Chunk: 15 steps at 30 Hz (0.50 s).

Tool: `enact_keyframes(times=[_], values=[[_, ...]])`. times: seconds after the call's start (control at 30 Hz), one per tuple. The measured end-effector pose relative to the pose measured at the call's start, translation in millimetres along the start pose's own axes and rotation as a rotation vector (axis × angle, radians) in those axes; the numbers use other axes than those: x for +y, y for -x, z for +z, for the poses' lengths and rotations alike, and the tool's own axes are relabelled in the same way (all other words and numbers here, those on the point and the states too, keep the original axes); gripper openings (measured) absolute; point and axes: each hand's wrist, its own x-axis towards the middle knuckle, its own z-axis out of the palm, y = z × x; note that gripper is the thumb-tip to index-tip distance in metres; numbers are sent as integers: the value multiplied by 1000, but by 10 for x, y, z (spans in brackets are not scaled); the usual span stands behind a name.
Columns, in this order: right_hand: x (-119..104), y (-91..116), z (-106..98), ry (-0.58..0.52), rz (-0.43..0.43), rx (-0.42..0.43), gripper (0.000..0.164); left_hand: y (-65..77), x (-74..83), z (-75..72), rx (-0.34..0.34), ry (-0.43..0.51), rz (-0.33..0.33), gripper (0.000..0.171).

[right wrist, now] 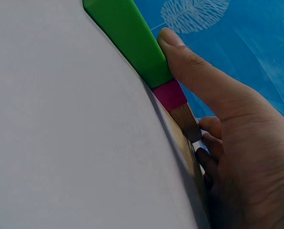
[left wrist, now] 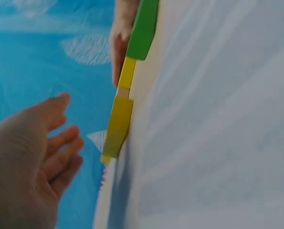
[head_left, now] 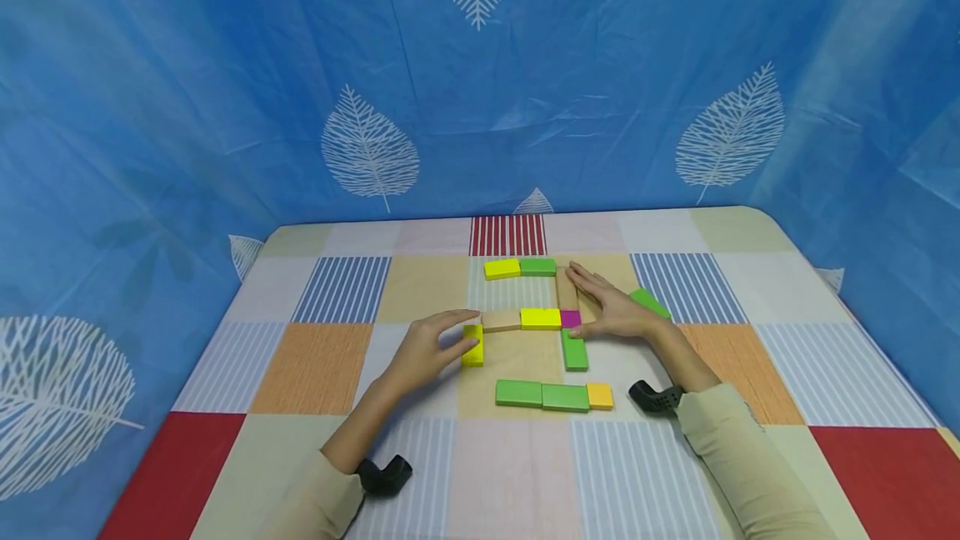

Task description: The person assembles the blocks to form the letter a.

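Note:
Flat blocks lie end to end on the patchwork cloth. My left hand [head_left: 420, 348] is at the left end of the row, thumb and fingers spread beside an upright-running yellow block [head_left: 473, 346]; the left wrist view shows a gap between them. A wooden block [head_left: 501, 322], another yellow block [head_left: 540, 319] and a purple cube [head_left: 570, 319] continue rightward. My right hand [head_left: 618, 311] touches the right column with fingers fairly straight: its fingertips are at the tall wooden block [head_left: 567, 290], and its thumb [right wrist: 189, 59] rests along the green block [right wrist: 132, 43] below the purple cube.
At the back, a yellow block [head_left: 502, 269] meets a green one [head_left: 537, 267]. In front lie two joined green blocks [head_left: 519, 393] and an orange cube [head_left: 600, 396]. Another green block [head_left: 649, 302] is partly behind my right hand. A blue leaf-print curtain [head_left: 525, 107] hangs behind the table.

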Motion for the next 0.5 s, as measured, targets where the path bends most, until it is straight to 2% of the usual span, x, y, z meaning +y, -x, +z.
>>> enact_keyframes(times=[0.07,0.2,0.5], values=[[-4,0,1,-4,1,1,106,21,-90,3,-8,25,-51,41],[-16,9,2,-6,0,3,106,53,-199,30,-30,68,-91,44],[-11,3,3,-2,-3,9,106,92,-245,62,-101,58,-179,46]])
